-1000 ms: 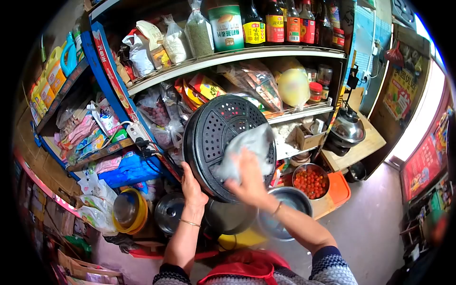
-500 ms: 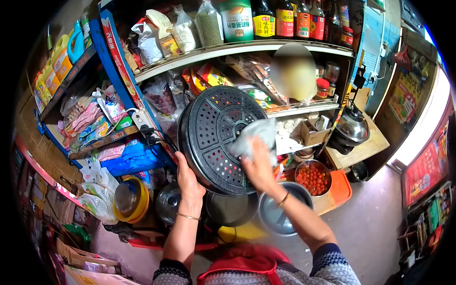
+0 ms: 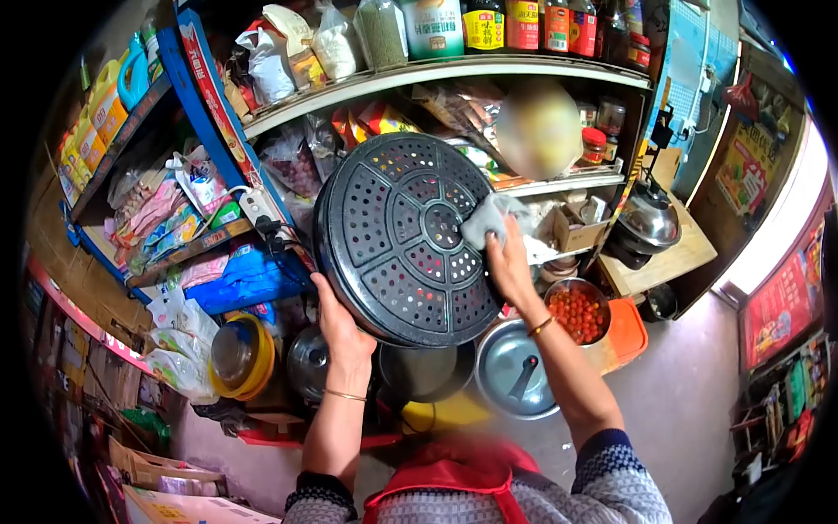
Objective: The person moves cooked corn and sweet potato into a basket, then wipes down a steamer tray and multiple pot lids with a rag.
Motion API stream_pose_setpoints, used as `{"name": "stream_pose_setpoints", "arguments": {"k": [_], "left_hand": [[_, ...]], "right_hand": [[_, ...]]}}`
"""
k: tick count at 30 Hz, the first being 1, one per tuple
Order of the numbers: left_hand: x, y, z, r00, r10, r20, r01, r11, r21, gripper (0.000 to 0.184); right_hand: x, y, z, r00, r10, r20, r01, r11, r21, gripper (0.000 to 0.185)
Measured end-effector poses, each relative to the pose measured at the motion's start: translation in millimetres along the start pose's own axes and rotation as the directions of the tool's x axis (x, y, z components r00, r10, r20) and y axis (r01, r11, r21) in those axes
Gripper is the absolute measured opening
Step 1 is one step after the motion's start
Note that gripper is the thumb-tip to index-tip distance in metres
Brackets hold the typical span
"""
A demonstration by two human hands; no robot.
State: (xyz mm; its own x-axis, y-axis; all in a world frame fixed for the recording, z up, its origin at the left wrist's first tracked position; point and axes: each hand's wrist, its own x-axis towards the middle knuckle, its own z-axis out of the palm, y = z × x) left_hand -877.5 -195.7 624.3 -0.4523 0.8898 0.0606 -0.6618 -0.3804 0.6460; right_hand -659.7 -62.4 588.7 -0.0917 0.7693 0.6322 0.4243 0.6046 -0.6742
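Rocking a bare left hand (image 3: pixel 346 334) and a bare right hand (image 3: pixel 509 271), plus some properly cozy knitwear. Just below the left one, wearing a thin, plain gold-toned bangle (image 3: pixel 346 396). At the wrist below the right one, sporting a slim bracelet (image 3: pixel 541 327) in reddish brown with a hint of gold. Farther down from the left hand, a near-black cuff (image 3: pixel 319 489), then a grey-and-white patterned left sleeve (image 3: pixel 312 513). Down from the right hand, a navy cuff (image 3: pixel 599 444) with pale flecks, then a matching right sleeve (image 3: pixel 624 489). Between and well below both hands, bright red apron-like fabric (image 3: pixel 449 480), complete with a narrow red strap (image 3: pixel 509 506).
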Motion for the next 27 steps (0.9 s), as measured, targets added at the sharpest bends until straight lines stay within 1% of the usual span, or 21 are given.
{"name": "stream_pose_setpoints", "arguments": {"k": [1, 2, 3, 4, 5, 6, 7, 8, 10, 12, 13, 14, 15, 16, 18, 20, 22, 23, 24, 25, 27], "left_hand": [[-0.1, -0.9, 9.1, 0.998, 0.052, -0.037, -0.051, 0.998, 0.032, 0.07], [1.6, -3.0, 16.5, 0.998, 0.053, -0.033, -0.052, 0.998, 0.03, 0.07], [3.6, -5.7, 23.1, 0.99, 0.103, -0.098, -0.095, 0.992, 0.081, 0.071], [5.2, -8.3, 28.2, 0.976, 0.151, -0.159, -0.129, 0.982, 0.137, 0.072], [6.8, -10.4, 31.8, 0.975, 0.146, -0.166, -0.124, 0.983, 0.137, 0.07], [23.0, -22.5, 7.8, 0.978, 0.143, -0.153, -0.121, 0.982, 0.147, 0.068], [28.7, -26.8, -4.9, 0.965, -0.059, 0.256, 0.091, 0.989, -0.118, 0.072], [27.6, -25.6, -4.8, 0.749, -0.13, 0.65, 0.382, 0.886, -0.263, 0.077], [14.8, -26.6, 4.7, 0.771, -0.098, 0.63, 0.381, 0.863, -0.332, 0.083], [13.7, -26.0, 10.3, 0.881, -0.105, 0.461, 0.271, 0.911, -0.312, 0.081], [14.4, -24.6, 16.9, 0.953, 0.008, 0.303, 0.068, 0.969, -0.238, 0.075], [12.3, -21.7, 21.3, 0.98, 0.141, 0.142, -0.124, 0.985, -0.123, 0.07], [8.7, -15.8, 25.0, 0.991, 0.105, 0.078, -0.091, 0.983, -0.158, 0.067], [6.5, -11.2, 26.2, 0.998, 0.065, 0.014, -0.061, 0.979, -0.194, 0.065], [7.2, -8.3, 11.4, 0.987, 0.089, 0.132, -0.06, 0.977, -0.204, 0.068], [6.2, -1.8, -0.4, 0.987, 0.077, 0.139, -0.052, 0.983, -0.177, 0.066], [4.8, 8.0, -10.9, 0.984, -0.029, 0.174, 0.067, 0.975, -0.212, 0.064], [3.2, 12.7, -12.5, 0.984, -0.046, 0.169, 0.075, 0.983, -0.17, 0.064], [1.5, 17.5, -14.2, 0.984, -0.064, 0.163, 0.085, 0.988, -0.128, 0.064], [3.5, 21.8, -22.6, 0.984, -0.06, 0.166, 0.083, 0.988, -0.129, 0.064], [9.9, 25.9, -43.3, 0.883, -0.078, 0.464, 0.074, 0.997, 0.026, 0.059]], "right_hand": [[-0.2, -22.4, -8.5, 0.98, 0.008, 0.197, -0.024, 0.997, 0.08, 0.048], [-19.1, -35.9, 7.2, 0.987, 0.008, 0.16, -0.004, 1.0, -0.024, 0.051], [-30.9, -54.8, 18.2, 0.983, -0.104, 0.151, 0.105, 0.994, -0.002, 0.055], [-40.8, -80.3, 21.0, 0.972, -0.119, 0.2, 0.123, 0.992, -0.008, 0.058], [-47.3, -107.2, 20.8, 0.97, -0.154, 0.19, 0.152, 0.988, 0.021, 0.054], [-53.3, -124.2, 22.9, 0.966, -0.21, 0.15, 0.204, 0.977, 0.06, 0.057], [-58.8, -137.7, 26.3, 0.954, -0.268, 0.131, 0.266, 0.963, 0.032, 0.06], [-62.0, -151.8, 23.9, 0.935, -0.332, 0.123, 0.337, 0.941, -0.021, 0.063], [-68.2, -147.7, 26.5, 0.865, -0.459, 0.201, 0.488, 0.863, -0.13, 0.066], [-70.9, -123.7, 26.6, 0.888, -0.441, 0.129, 0.458, 0.872, -0.174, 0.067], [-69.7, -115.6, 19.3, 0.921, -0.376, 0.102, 0.389, 0.901, -0.19, 0.068], [-66.6, -105.4, 14.1, 0.957, -0.29, 0.015, 0.289, 0.945, -0.15, 0.063], [-59.2, -92.2, 7.5, 0.971, -0.233, -0.049, 0.228, 0.969, -0.09, 0.058], [-56.2, -72.7, 12.0, 0.971, -0.159, -0.181, 0.153, 0.987, -0.048, 0.053], [-39.6, -58.4, 3.3, 0.975, -0.056, -0.213, 0.061, 0.998, 0.017, 0.053], [-23.0, -39.5, -1.7, 0.967, 0.043, -0.251, -0.005, 0.989, 0.15, 0.059], [-4.7, -25.6, -13.3, 0.967, 0.101, -0.233, -0.052, 0.977, 0.209, 0.063], [6.6, -21.5, -16.4, 0.966, 0.13, -0.222, -0.032, 0.917, 0.398, 0.063], [13.0, -19.5, -22.0, 0.966, 0.153, -0.207, -0.043, 0.889, 0.457, 0.062], [20.9, -18.8, -26.4, 0.965, 0.11, -0.238, 0.012, 0.888, 0.46, 0.062], [36.1, -20.6, -34.0, 0.957, 0.018, -0.291, 0.123, 0.879, 0.46, 0.061]]}}
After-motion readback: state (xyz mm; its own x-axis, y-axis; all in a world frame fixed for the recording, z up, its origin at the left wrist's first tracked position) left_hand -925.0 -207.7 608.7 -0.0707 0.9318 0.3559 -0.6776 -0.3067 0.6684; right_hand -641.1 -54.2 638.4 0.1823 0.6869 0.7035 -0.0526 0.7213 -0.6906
